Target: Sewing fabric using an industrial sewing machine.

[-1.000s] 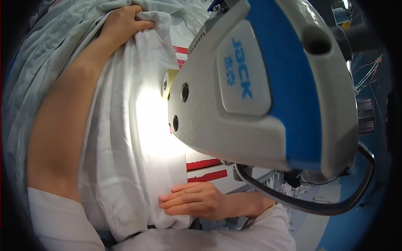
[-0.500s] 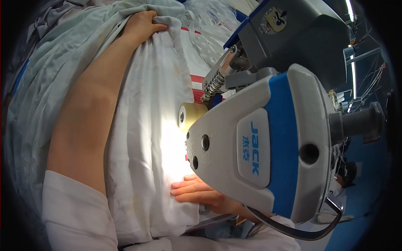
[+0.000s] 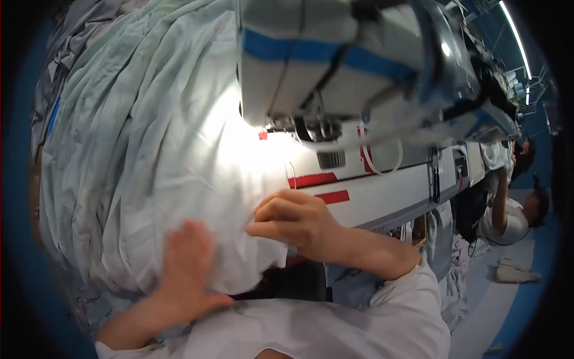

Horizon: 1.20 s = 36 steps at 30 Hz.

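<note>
White fabric [image 3: 143, 197] lies in long folds across the left and middle, one edge brightly lit below the sewing machine [image 3: 311, 72], which is white and grey with a blue stripe. My left hand [image 3: 188, 269] is open over the near part of the fabric, fingers stretched and thumb out to the right, slightly smeared by motion. Whether its palm touches the fabric I cannot tell. At the fabric's right edge, just nearer than the needle area, my right hand [image 3: 302, 224] has its fingers bent and pinched on the fabric.
The white machine bed [image 3: 382, 191] with red markings runs to the right. Grey-purple cloth [image 3: 75, 63] is heaped at the far left. Two other people sit at the right, one in a white shirt [image 3: 505, 215]. A beige cloth [image 3: 515, 272] lies on the floor.
My left hand has drawn back from the far end of the fabric to its near part and opened. My right hand now pinches the edge. The view has shifted, showing the machine from its side.
</note>
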### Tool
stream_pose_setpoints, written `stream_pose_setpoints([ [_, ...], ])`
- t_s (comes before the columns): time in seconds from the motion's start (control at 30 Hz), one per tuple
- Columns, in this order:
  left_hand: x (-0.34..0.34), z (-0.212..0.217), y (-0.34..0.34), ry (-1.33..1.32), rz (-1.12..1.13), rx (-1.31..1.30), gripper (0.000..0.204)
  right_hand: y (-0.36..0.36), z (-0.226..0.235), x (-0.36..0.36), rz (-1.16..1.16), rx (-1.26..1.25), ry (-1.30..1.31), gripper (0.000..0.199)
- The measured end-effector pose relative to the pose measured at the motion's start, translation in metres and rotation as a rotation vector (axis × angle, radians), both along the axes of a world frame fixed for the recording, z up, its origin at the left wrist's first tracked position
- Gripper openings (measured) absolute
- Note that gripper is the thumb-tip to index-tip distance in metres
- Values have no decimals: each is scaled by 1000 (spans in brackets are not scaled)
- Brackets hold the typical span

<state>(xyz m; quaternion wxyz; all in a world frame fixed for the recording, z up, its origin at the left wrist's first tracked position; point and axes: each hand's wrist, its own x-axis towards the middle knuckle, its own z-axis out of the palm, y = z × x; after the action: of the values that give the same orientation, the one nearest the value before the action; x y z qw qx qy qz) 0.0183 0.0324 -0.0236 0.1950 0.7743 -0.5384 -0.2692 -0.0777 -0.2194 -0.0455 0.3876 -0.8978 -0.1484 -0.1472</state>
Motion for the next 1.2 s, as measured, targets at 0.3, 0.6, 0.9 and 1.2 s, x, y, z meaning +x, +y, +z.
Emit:
stream_pose_setpoints([
  [0.3,-26,43,-38,76,101,-643,72,31,-7,-46,-193,-201,-62,29],
  [0.6,-38,-12,-51,70,63,-440,43,34,-15,-78,-383,-15,-191,19],
  [0.9,-26,-12,-39,257,285,-475,29,29,-28,-81,-329,-70,-315,18],
  [1.2,-39,-15,-68,-455,-125,-675,19,29,-33,-83,-296,-133,-315,18],
])
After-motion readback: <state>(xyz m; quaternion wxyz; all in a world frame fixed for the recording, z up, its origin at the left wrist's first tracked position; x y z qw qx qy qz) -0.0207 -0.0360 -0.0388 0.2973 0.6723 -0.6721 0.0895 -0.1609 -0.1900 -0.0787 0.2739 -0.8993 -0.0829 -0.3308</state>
